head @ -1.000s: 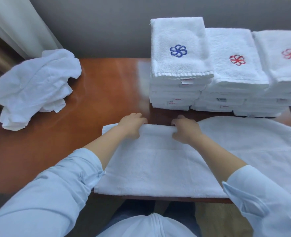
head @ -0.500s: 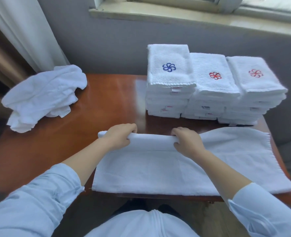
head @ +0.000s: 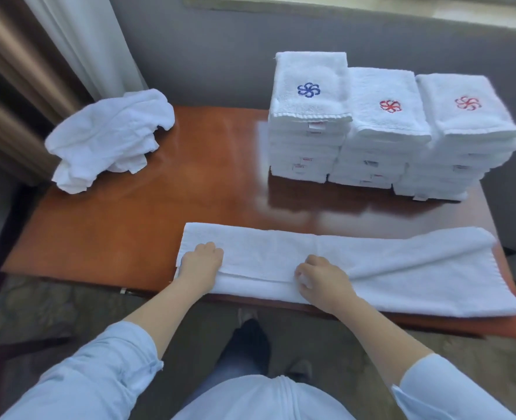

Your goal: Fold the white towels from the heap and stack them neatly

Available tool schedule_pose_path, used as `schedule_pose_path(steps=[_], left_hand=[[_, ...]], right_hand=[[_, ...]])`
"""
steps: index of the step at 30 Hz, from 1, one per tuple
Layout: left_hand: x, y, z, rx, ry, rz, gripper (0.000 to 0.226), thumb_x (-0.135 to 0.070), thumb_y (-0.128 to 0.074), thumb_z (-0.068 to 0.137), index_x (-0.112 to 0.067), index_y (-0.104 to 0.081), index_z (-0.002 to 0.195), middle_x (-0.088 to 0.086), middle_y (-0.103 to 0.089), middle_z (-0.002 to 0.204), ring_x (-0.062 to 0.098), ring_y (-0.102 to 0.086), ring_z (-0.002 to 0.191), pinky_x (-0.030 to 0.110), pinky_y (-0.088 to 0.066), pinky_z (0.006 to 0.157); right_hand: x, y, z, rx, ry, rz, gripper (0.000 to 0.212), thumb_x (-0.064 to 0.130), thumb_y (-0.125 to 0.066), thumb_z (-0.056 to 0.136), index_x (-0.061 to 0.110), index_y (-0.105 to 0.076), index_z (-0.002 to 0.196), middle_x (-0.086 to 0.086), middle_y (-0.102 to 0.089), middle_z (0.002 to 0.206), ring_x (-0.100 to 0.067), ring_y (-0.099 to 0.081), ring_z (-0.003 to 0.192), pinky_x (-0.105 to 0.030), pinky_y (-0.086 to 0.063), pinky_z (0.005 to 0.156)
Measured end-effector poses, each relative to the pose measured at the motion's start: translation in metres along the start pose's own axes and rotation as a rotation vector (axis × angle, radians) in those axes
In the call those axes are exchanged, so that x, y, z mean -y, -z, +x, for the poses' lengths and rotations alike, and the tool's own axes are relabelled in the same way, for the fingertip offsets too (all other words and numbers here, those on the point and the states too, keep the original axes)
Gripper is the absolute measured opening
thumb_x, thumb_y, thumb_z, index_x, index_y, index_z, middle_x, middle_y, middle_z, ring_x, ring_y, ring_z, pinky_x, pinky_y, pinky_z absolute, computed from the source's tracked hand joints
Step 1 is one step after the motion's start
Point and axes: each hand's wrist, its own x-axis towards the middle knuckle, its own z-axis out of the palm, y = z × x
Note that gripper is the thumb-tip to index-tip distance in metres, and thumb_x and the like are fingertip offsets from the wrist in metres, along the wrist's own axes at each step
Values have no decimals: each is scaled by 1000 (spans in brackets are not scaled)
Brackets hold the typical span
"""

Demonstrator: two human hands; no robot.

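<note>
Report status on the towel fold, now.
Both gripping: left hand, right hand on the folded-over edge of the towel. Left half folded, right end not yet. Heap and stacks sit apart, nothing in the way.

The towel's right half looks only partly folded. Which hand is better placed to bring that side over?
The right hand, probably: it grips the folded edge at the middle of the towel, beside the unfinished part. The left hand holds the opposite end.

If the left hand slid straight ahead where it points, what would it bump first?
Past the towel it grips, the left hand crosses bare table, then probably meets the blue-flower stack.
</note>
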Motion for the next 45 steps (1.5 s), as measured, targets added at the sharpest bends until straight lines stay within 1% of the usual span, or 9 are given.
schedule_pose_path(steps=[5, 8, 11, 14, 20, 27, 31, 38, 45], left_hand=[[-7, -20, -17, -7, 125, -15, 42, -7, -55, 86, -16, -41, 125, 5, -38, 123, 23, -42, 109, 33, -53, 75], [-19, -14, -19, 35, 175, -32, 46, -15, -57, 87, -15, -38, 128, 5, -37, 125, 22, -41, 110, 30, -43, 67], [-37, -3, -18, 78, 221, -37, 50, -23, -58, 88, -14, -35, 131, 6, -37, 127, 24, -44, 110, 31, -40, 73], [-61, 10, -17, 93, 222, -28, 51, -21, -56, 88, -14, -35, 133, 7, -38, 129, 25, -46, 110, 34, -41, 79], [-125, 35, -10, 14, -108, -125, 40, -14, -47, 89, -12, -43, 129, 8, -41, 131, 27, -46, 112, 36, -42, 83], [-213, 58, 8, 11, -523, -197, 54, -16, -46, 93, -22, -40, 147, -1, -38, 147, 23, -44, 127, 36, -45, 94], [-257, 72, 37, 8, -635, -147, 49, -18, -45, 95, -25, -46, 143, 2, -47, 139, 25, -46, 124, 38, -46, 93], [-318, 95, 86, -14, -782, -106, 32, -24, -38, 101, -31, -56, 126, 0, -60, 115, 23, -56, 104, 32, -39, 71], [-363, 110, 113, 37, -774, -49, 16, -30, -47, 96, -23, -52, 110, -3, -67, 102, 22, -60, 91, 27, -35, 60]], right_hand=[[-1, -8, -22, -38, 23, -80, 38, 33, -51, 91, 33, -58, 128, 3, -48, 126, -23, -44, 118, -34, -40, 90], [-9, -6, -33, -13, -45, -151, 48, 33, -50, 89, 32, -45, 137, 0, -37, 138, -25, -33, 130, -39, -36, 99], [-21, -1, -44, 31, -129, -181, 54, 32, -50, 89, 29, -36, 141, -2, -29, 146, -27, -27, 134, -44, -35, 102], [-36, 7, -53, 61, -206, -223, 52, 35, -48, 89, 29, -38, 140, -3, -33, 146, -27, -32, 134, -53, -21, 114], [-67, 25, -74, 37, -276, -239, 43, 33, -46, 89, 25, -49, 131, -2, -45, 137, -21, -40, 132, -63, 2, 116], [-111, 42, -92, 25, -310, -266, 46, 31, -43, 95, 22, -44, 140, -6, -36, 151, -26, -2, 152, -63, 8, 117], [-143, 55, -93, 15, -344, -315, 40, 27, -40, 97, 23, -48, 136, -6, -38, 151, -28, 1, 152, -63, 13, 115], [-187, 77, -86, 75, -403, -435, 30, 20, -45, 95, 21, -57, 123, -9, -46, 146, -33, -1, 152, -64, 24, 109], [-219, 90, -99, 187, -609, -467, 16, 33, -46, 93, 22, -57, 96, -9, -54, 130, -38, -9, 149, -69, 23, 107]])
